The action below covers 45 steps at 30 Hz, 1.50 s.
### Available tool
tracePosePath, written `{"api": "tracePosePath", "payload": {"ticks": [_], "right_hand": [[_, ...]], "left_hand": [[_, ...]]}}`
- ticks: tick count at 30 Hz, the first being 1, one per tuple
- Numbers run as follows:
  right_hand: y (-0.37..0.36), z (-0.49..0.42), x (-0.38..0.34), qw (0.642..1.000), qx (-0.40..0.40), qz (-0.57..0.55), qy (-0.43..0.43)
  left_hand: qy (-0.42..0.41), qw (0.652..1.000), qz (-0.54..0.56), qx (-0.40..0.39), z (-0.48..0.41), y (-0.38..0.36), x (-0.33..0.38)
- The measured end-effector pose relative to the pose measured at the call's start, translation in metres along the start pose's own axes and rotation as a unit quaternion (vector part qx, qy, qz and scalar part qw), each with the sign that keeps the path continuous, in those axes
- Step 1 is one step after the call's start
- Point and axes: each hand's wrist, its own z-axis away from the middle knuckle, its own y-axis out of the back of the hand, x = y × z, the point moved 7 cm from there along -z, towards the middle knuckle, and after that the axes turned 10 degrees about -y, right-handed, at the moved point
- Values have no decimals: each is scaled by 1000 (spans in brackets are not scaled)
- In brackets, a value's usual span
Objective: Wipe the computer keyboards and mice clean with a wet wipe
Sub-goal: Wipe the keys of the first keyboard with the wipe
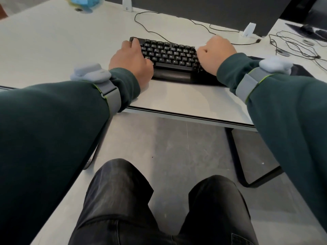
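Observation:
A black keyboard (169, 54) with a dark wrist rest (172, 76) in front of it lies on the white desk (53, 46). My left hand (131, 60) grips the keyboard's left end, thumb at its far corner. My right hand (215, 53) is curled over the keyboard's right end and clutches a white wet wipe (200, 46), of which only a small edge shows past the knuckles. No mouse is visible; the right sleeve hides most of a dark mouse pad (300, 70).
Thin black cables (292, 46) trail over the desk behind and to the right of the keyboard. A dark monitor (194, 7) with white feet stands at the back. A blue and yellow object (83, 2) sits at the far left. My knees are below the desk edge.

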Motion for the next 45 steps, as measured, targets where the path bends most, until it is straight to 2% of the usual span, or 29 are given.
{"api": "tracePosePath", "payload": {"ticks": [6, 12, 16, 21, 24, 31, 39, 45], "right_hand": [[7, -8, -17, 999, 5, -20, -36], [7, -18, -43, 999, 1, -35, -33], [-3, -9, -95, 997, -13, -67, 29], [-11, 2, -163, 986, -46, -28, 160], [-15, 4, -182, 982, -43, -22, 182], [-11, -8, -154, 979, -69, 44, 189], [-23, -9, -172, 977, -69, -58, 192], [-13, -19, -149, 973, -71, 35, 218]], "left_hand": [[-3, 1000, 0, 1, 0, 1, -1], [-7, 1000, 4, 1, -2, 1, 0], [2, 1000, 3, 0, -4, 2, -1], [19, 998, 43, 30, -2, 7, -2], [30, 994, 84, 60, 0, 11, -5], [45, 993, 93, 48, -1, 12, -8], [116, 984, 115, 74, 1, 21, -16], [127, 982, 123, 71, 1, 16, -19]]}}
